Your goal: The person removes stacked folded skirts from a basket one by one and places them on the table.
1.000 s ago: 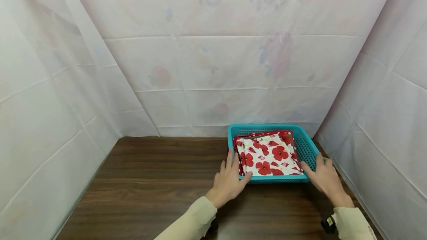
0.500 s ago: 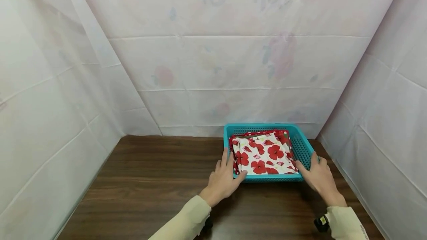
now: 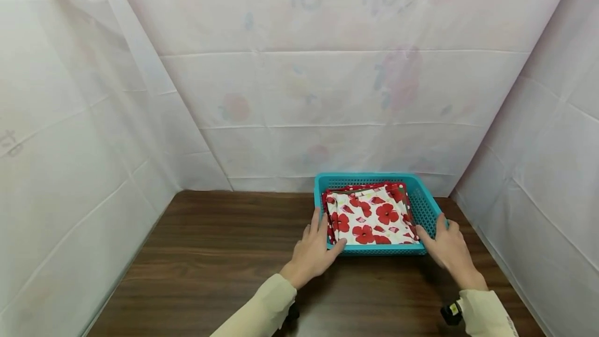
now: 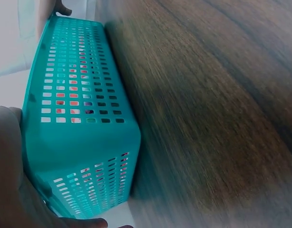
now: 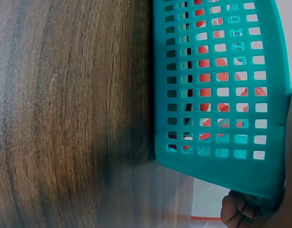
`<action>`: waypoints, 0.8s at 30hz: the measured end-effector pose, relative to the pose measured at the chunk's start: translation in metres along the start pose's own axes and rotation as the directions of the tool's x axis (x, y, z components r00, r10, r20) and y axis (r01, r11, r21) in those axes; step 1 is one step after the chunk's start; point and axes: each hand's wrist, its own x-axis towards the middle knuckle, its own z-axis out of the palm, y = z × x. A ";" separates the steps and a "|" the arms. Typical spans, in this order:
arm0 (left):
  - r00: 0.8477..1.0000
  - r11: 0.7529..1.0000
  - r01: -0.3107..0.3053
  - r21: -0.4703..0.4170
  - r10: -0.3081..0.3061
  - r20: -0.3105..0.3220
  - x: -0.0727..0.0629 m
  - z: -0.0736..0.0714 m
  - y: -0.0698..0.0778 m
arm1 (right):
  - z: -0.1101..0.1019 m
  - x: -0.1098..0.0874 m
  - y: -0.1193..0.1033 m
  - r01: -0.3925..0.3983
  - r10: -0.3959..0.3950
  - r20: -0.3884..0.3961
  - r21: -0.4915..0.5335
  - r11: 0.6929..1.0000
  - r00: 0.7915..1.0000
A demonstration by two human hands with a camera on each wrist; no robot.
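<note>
A turquoise plastic basket (image 3: 374,250) with a perforated wall stands on the table at its back right. Folded cloths lie stacked in it; the top cloth (image 3: 369,220) is white with red flowers, and red fabric with white dots shows from under it. My left hand (image 3: 311,254) grips the basket's near left corner, thumb over the front rim and fingers along the left side. At the near right corner my right hand (image 3: 449,248) holds the rim, and in the right wrist view its fingertips (image 5: 236,209) curl beneath it. The lower cloths are mostly hidden.
The dark wood-grain table (image 3: 224,254) extends to the left of the basket and in front of it. White sheets with faint prints hang as a back wall (image 3: 281,92) and as side walls; the right sheet (image 3: 552,170) comes down close to the basket's right side.
Both hands and the basket have shifted left, away from the right sheet, with the cloths still inside. The head view has also turned slightly left. The grip looks the same.
</note>
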 end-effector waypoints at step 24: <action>0.999 0.999 0.041 -0.018 -0.040 0.037 -0.002 -0.002 0.010 | -0.012 0.006 0.014 0.061 -0.060 0.123 -0.004 0.998 0.991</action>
